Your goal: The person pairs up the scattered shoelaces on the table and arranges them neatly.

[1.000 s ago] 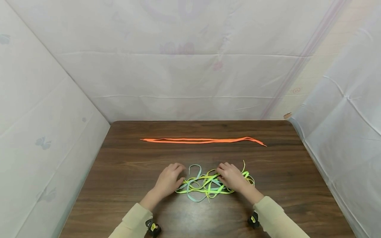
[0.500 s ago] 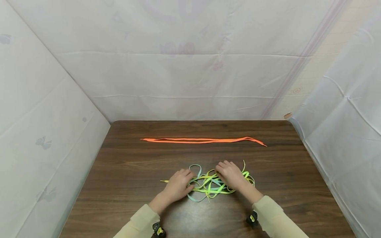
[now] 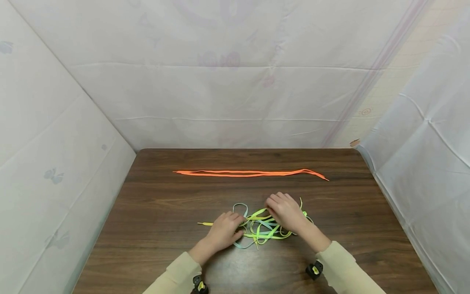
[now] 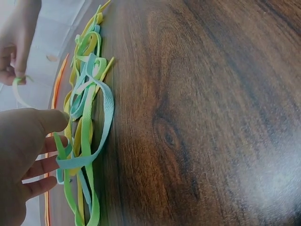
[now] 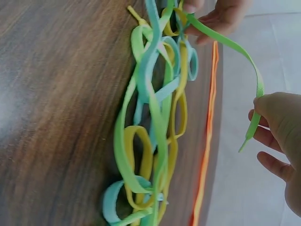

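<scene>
In the head view a tangle of shoelaces (image 3: 269,234), lime green, yellow and pale blue, lies on the brown table. My right hand (image 3: 285,210) is raised over its right part. Thumb and fingers pinch a green shoelace (image 5: 256,80) near its tip, which dangles below them in the right wrist view. From there the lace runs across to my left hand (image 3: 225,231). This hand stays low at the tangle's left end, thumb and fingers apart around the laces. A light blue shoelace (image 4: 109,110) loops close by its fingers in the left wrist view.
Orange shoelaces (image 3: 242,175) are laid out lengthwise toward the back of the wooden table (image 3: 154,196). A yellow lace tip (image 3: 205,223) sticks out left of the tangle. White sheets (image 3: 235,94) hang behind the table and along both sides.
My left hand has moved right, onto the tangle's left end, uncovering a yellow lace tip. My right hand has risen slightly, drawing the green lace up from the tangle. The orange laces stay put.
</scene>
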`<state>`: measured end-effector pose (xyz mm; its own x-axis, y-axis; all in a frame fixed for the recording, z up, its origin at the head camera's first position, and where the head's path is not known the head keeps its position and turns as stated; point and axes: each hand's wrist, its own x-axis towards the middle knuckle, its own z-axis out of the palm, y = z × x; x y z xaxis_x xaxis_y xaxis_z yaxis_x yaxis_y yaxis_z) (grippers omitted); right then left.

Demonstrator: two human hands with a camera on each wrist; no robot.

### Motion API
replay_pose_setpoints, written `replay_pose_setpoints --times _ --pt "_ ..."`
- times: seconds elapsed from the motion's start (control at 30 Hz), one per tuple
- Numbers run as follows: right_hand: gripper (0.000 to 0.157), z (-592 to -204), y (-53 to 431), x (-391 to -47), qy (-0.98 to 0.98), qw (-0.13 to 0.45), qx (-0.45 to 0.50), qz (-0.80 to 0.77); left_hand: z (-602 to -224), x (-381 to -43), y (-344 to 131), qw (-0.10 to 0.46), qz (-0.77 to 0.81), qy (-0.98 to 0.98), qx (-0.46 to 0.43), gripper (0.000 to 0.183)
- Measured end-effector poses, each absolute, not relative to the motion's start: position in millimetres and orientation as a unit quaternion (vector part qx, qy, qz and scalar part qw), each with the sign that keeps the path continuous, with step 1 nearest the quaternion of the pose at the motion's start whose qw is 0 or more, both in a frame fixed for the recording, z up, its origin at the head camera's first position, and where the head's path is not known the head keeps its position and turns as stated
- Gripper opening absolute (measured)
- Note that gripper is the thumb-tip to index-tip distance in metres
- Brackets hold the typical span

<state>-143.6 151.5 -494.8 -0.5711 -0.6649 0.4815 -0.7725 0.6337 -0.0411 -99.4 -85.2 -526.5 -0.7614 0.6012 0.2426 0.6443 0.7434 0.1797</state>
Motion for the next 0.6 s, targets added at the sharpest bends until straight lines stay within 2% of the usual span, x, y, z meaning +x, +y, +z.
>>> replay_pose_setpoints --times 0.27,0.6 --pt "0.007 -485 154 -144 -0.869 0.233 0.423 0.106 -524 -98 -86 0.098 -0.125 -0.930 -0.332 0.007" --pt "0.017 -484 166 -144 -0.873 0.238 0.419 0.074 -509 -96 -99 0.109 -0.148 -0.929 -0.321 0.005"
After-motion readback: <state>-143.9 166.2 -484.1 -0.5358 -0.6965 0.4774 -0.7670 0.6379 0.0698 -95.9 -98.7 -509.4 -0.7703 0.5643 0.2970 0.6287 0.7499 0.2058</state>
